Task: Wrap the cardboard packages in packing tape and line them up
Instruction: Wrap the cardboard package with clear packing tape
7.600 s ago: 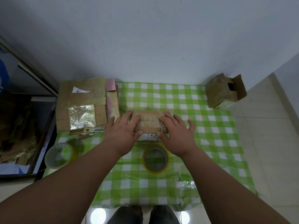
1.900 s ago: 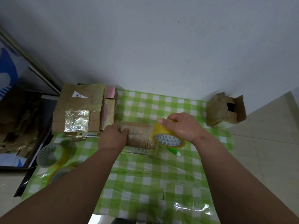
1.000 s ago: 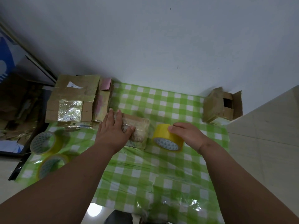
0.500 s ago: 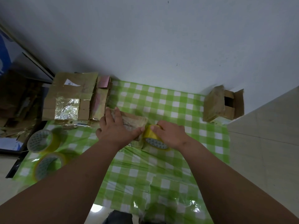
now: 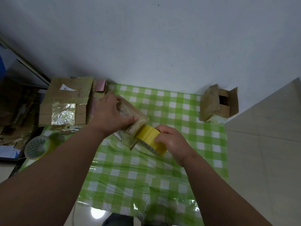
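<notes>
A small tape-wrapped cardboard package (image 5: pixel 136 123) is tilted above the green checked cloth (image 5: pixel 171 168). My left hand (image 5: pixel 110 115) grips it from the top, thumb on its near end. My right hand (image 5: pixel 171 141) grips a yellow roll of packing tape (image 5: pixel 150 139), which touches the package's near right end. At the back left a large flat taped package (image 5: pixel 65 103) lies beside a narrow package (image 5: pixel 97 98) with a pink label.
A second tape roll (image 5: pixel 38 147) sits at the cloth's left edge. An open brown cardboard box (image 5: pixel 218 103) stands against the white wall at the back right. Tiled floor lies to the right; cardboard clutter is at far left.
My left hand has lifted and turned the package so one end points at me. My right hand has brought the yellow roll against that end. The view has shifted slightly.
</notes>
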A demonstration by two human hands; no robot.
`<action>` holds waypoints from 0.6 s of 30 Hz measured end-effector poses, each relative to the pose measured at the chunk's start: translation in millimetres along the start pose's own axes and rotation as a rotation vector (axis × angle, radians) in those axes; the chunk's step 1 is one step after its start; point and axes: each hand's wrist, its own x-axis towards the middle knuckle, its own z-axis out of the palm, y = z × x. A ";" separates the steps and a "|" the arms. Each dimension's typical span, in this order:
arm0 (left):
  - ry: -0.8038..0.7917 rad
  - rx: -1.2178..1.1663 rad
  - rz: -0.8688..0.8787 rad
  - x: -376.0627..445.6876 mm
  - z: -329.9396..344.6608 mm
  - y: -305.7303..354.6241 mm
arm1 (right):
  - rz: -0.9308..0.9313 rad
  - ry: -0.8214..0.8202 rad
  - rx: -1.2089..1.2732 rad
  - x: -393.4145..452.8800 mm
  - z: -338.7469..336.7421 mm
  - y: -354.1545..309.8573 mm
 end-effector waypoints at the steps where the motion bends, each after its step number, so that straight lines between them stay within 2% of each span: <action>1: -0.018 0.019 0.026 1.7 -1.8 2.5 | -0.002 0.006 0.023 -2.9 0.1 -0.1; 7: -0.143 0.068 0.109 -2.7 -5.7 -2.6 | 0.005 0.004 0.119 -26.4 13.4 6.7; 12: -0.266 0.244 0.114 -30.9 8.0 -39.1 | 0.040 0.012 0.141 -47.5 52.6 26.9; 18: -0.269 0.315 0.270 -58.6 11.2 -58.5 | 0.073 -0.017 0.098 -65.9 95.4 52.0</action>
